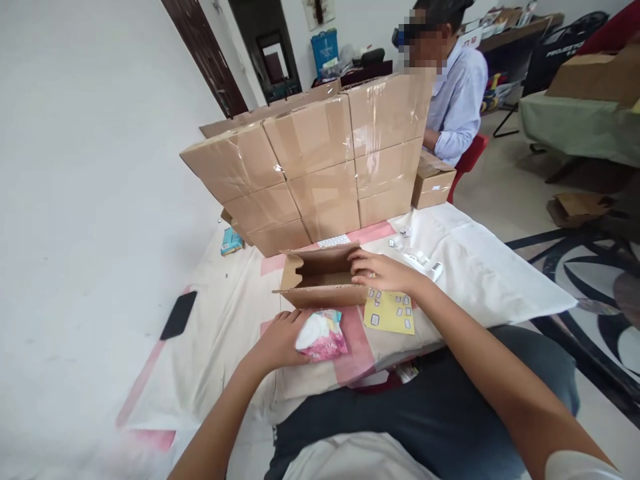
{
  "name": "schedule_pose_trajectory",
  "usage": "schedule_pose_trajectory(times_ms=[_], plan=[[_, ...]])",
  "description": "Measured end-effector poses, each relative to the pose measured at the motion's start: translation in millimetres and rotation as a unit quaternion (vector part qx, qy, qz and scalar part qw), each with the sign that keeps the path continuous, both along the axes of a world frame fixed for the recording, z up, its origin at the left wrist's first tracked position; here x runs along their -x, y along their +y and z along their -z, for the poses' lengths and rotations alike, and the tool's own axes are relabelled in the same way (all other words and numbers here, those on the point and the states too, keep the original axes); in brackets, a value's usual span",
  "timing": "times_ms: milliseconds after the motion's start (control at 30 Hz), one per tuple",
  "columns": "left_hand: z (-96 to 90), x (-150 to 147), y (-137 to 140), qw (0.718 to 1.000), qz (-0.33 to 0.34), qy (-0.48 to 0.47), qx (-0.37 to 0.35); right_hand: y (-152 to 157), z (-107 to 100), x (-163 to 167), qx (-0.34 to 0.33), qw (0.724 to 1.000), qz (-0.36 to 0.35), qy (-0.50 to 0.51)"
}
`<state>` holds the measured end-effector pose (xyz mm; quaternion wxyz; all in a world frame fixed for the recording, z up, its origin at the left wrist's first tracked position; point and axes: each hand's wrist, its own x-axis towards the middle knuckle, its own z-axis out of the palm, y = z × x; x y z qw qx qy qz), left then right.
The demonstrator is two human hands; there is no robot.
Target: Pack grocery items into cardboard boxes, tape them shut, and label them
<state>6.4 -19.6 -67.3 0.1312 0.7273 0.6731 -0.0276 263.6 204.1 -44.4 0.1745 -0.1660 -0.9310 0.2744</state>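
My left hand (281,341) grips a pink and white plastic packet (323,339) by its left side, close to the table's front edge. Just beyond the packet stands a small open cardboard box (320,295), with no contents visible in the part of its inside that shows. The fingers of my right hand (383,272) are curled over the right end of that box, holding it. Below my right wrist lies a yellow sheet (387,319) with several small labels stuck on it.
A wall of taped cardboard boxes (320,167) rises behind the open box. A white device (424,265) lies on the right, a black phone-like slab (179,315) and a blue packet (231,241) on the left. Another person (463,100) sits behind the wall.
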Motion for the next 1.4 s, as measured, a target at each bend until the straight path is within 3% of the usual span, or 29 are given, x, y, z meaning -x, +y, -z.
schedule_pose_trajectory(times_ms=[100,233,333,433,567,700,833,967,1100,1267,1400], plan=[[9.4,-2.7,-16.6,0.999,-0.008,0.0,-0.046,-10.0,-5.3,3.2,-0.083,0.995,0.004,-0.05],[21.8,-11.6,-60.6,0.993,0.0,-0.014,-0.118,-22.5,-7.4,4.5,-0.18,0.98,0.015,-0.085],[12.3,-16.2,-92.0,0.979,0.004,-0.02,-0.202,-27.4,-5.7,-0.1,-0.205,0.976,0.031,-0.064],[-21.3,-10.5,-112.6,0.955,-0.007,-0.032,-0.294,-27.2,-1.2,-3.9,-0.227,0.972,0.043,-0.036],[-89.9,4.4,-117.6,0.921,-0.05,-0.05,-0.383,-24.7,11.0,0.9,-0.25,0.964,0.005,0.088],[-148.0,6.3,-91.7,0.907,-0.044,-0.004,-0.418,-27.4,24.5,9.6,-0.17,0.948,-0.025,0.266],[-173.6,0.0,-44.0,0.917,0.029,0.071,-0.392,-30.7,33.9,9.1,-0.084,0.942,-0.052,0.32],[-175.6,2.8,4.1,0.935,0.076,0.103,-0.331,-31.4,39.8,4.1,-0.06,0.94,-0.068,0.33],[-157.6,6.2,32.2,0.951,0.104,0.117,-0.266,-30.2,43.2,0.9,-0.046,0.941,-0.068,0.329],[-122.9,-13.2,27.9,0.957,0.159,0.119,-0.211,-27.8,44.8,-0.9,-0.026,0.945,-0.052,0.322],[-114.1,-33.4,19.5,0.976,0.148,0.084,-0.139,-30.6,41.3,-1.8,-0.006,0.941,-0.075,0.33]])
